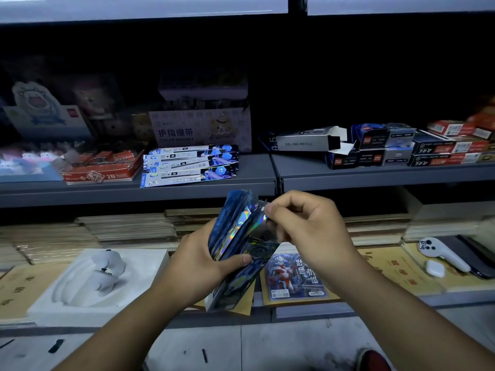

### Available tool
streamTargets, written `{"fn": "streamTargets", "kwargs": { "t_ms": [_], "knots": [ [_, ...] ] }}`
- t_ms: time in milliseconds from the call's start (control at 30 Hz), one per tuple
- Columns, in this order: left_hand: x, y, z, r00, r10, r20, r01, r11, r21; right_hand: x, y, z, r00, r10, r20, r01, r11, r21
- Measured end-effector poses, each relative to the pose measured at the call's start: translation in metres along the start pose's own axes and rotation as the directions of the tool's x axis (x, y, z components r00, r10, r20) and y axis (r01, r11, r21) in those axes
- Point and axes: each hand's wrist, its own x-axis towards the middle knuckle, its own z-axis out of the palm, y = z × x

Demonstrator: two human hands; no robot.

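The left hand grips a fanned stack of packets at centre frame, fingers curled round it. The packets are dark blue with glinting holographic strips. At the stack's 2 o'clock, the right hand pinches one packet's top edge. Similar refill packs lie on the shelf at 11 o'clock.

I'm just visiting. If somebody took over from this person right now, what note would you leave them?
Left hand grips a bundle of shiny blue packets, upright before the shelves.
Right hand pinches the top edge of one packet in it.
Done, seemingly: several similar blue packets lie on the middle shelf.
Left, probably: set out the held ones, one by one.
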Motion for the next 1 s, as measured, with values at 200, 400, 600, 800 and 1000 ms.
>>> {"fn": "streamTargets", "kwargs": {
  "t_ms": [200,400,600,800,1000],
  "knots": [
    [0.001,-0.006,-0.001,1.000,-0.011,0.016,0.010,0.999,0.048,0.005,-0.007,-0.007,0.989,-0.004,-0.146,0.032,0.980,0.195],
    [0.001,-0.006,-0.003,1.000,-0.014,0.001,0.014,0.997,0.070,0.006,-0.007,-0.012,0.969,-0.018,-0.247,0.082,0.964,0.252],
    [0.001,-0.004,-0.001,1.000,0.006,-0.003,-0.005,0.990,0.141,0.002,-0.005,-0.005,0.993,0.093,-0.080,-0.080,0.986,0.145],
    [-0.001,-0.003,0.000,0.998,0.070,-0.007,-0.066,0.972,0.224,0.003,0.007,0.009,0.967,0.253,-0.029,-0.243,0.950,0.195],
    [-0.001,0.002,-0.002,0.994,0.108,-0.035,-0.094,0.959,0.268,0.001,0.002,0.009,0.979,0.151,-0.140,-0.113,0.962,0.247]
  ]
}}
